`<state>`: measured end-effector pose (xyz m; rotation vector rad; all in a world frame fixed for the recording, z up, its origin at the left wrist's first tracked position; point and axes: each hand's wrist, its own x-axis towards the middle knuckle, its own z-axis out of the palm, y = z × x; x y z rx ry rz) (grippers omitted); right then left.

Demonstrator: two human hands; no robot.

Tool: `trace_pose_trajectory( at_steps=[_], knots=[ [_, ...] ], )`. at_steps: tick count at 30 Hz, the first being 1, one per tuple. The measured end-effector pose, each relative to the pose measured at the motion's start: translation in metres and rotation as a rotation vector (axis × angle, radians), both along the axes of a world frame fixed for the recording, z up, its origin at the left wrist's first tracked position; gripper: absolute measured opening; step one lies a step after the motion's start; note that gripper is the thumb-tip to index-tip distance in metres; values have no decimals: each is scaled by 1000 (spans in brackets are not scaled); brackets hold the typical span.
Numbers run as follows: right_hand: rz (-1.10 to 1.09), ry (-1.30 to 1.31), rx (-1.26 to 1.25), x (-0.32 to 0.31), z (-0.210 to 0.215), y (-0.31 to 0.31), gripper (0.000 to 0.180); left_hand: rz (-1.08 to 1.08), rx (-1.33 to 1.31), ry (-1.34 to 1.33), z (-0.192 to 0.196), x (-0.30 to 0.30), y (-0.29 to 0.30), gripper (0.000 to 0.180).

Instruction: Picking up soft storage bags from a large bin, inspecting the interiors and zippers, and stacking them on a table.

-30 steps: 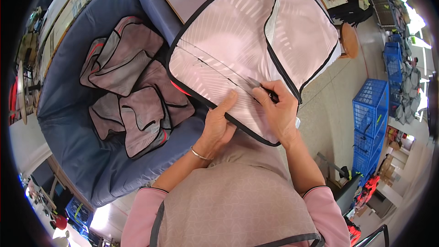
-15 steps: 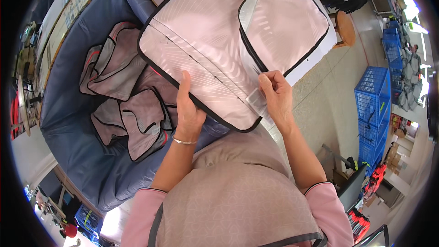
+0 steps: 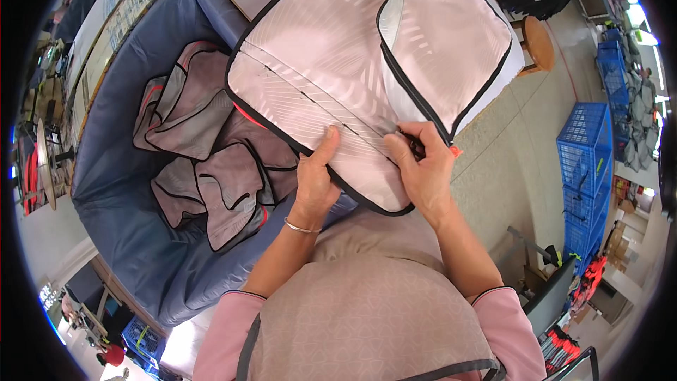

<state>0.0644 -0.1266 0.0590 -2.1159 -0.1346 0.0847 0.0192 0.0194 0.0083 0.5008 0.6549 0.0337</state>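
A pale pink patterned fabric piece with black binding (image 3: 310,49) lies in front of me, its near corner toward my lap. My left hand (image 3: 317,176) grips its near-left edge, thumb on top and the other fingers hidden underneath. Above the near-right part, my right hand (image 3: 427,162) is closed around a small dark tool with a blurred silvery tip (image 3: 386,125), which looks like thread snips. That tip is close to the dark seam line (image 3: 345,125) running across the panel. A grey-white strip edged in black (image 3: 402,74) crosses the fabric farther up.
To the left, a dark blue padded bin (image 3: 113,190) contains several crumpled pink pieces with black edging (image 3: 229,183). A wooden stool (image 3: 539,44) and stacked blue crates (image 3: 584,148) stand on the right. A white tabletop edge (image 3: 486,109) shows beneath the fabric.
My right hand has come over the panel near the seam, and the silvery tip now shows clearly. A small whitish patch beside it is no longer visible. My left hand has shifted right.
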Motion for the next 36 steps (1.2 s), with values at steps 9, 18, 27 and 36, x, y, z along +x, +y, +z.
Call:
trace_pose_trajectory(
  at_steps=[9,18,27,36],
  knots=[
    [218,-544,-426,2,16,5,25,-33,-104,-99,-1,-4,-22,37],
    [278,-546,-506,6,18,3,22,-8,-148,-71,-6,-5,-28,35],
    [301,-576,-503,10,17,1,21,27,-191,-73,3,-1,-30,30],
    [229,-407,-357,10,18,-5,18,23,-166,-76,6,-1,-31,30]
  ],
)
